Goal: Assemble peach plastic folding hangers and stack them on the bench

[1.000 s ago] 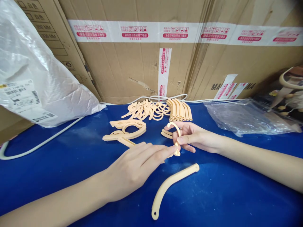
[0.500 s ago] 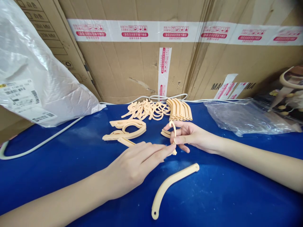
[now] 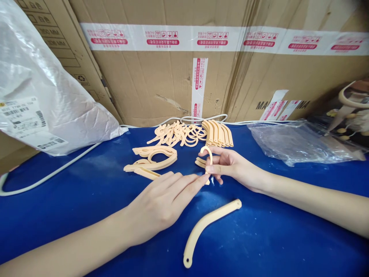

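My right hand point(image 3: 227, 165) pinches a cream plastic hanger hook point(image 3: 210, 154) between thumb and fingers, its curved end up. My left hand point(image 3: 168, 200), palm down, is closed round a cream hanger arm point(image 3: 145, 173), whose far end sticks out to the left. The left fingertips meet the lower end of the hook; the joint between the two pieces is hidden. In front of my hands a single curved hanger arm point(image 3: 207, 227) with a hole at its end lies on the blue table point(image 3: 276, 238). Behind the right fingers, more curved pieces point(image 3: 200, 162) show in part.
Loose hooks point(image 3: 173, 134) lie heaped at the back, beside a row of stacked hanger arms point(image 3: 218, 133). Folded hangers point(image 3: 155, 161) lie left of centre. A white plastic bag point(image 3: 52, 88), a clear bag point(image 3: 300, 142), a cable point(image 3: 54, 169) and large cardboard boxes point(image 3: 144, 84) surround the table.
The hook has turned so its curve shows more broadly, and both hands have shifted slightly left. The hanger arm's far end has swung left and shows more.
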`<state>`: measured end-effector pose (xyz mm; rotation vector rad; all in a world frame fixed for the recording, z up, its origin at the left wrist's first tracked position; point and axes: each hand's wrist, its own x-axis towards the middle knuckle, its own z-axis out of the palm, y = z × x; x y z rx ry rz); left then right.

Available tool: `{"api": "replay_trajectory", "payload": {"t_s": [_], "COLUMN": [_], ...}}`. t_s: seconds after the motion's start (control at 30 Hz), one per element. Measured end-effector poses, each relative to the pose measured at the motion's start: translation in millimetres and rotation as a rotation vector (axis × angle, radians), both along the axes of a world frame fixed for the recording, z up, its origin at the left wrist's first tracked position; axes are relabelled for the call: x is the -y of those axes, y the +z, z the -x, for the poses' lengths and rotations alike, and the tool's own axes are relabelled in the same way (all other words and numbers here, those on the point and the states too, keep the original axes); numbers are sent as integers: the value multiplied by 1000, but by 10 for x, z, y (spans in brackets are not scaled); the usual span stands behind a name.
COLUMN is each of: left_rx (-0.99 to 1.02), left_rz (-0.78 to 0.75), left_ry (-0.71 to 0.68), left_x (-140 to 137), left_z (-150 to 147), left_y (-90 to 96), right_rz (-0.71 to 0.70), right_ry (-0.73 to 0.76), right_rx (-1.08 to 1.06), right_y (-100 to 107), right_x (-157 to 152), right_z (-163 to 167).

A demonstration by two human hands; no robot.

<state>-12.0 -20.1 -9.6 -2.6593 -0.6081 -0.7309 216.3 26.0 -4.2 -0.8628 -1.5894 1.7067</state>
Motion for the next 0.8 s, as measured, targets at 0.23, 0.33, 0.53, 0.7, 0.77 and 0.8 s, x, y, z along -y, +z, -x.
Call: {"api": "replay_trajectory", "payload": {"t_s": [0.23,0.33,0.53,0.7,0.77,0.8], "left_rx": [-51,-59,-74,-99,-101,-101], "left_rz": [22,53,71,56,56,57], "left_ry": [40,56,77,97,99,96], "left_x": [-18,-19,-8,-13,-20,-23], "left_z": [-19,-22,-35,-54,-56,-56], "left_y": [28,25,23,30,21,15], "right_rz": [-26,-40,-119,-159,-157,-153], "right_ry": [-89,-106,-110,-123,-125,-125], "right_rx": [-6,-23,-38,-27,-20,-15], "right_y": [-13,-44,-89,-90,-80,-76], "right_x": [29,24,19,34,42,45], "right_z": [36,37,43,44,43,43]}}
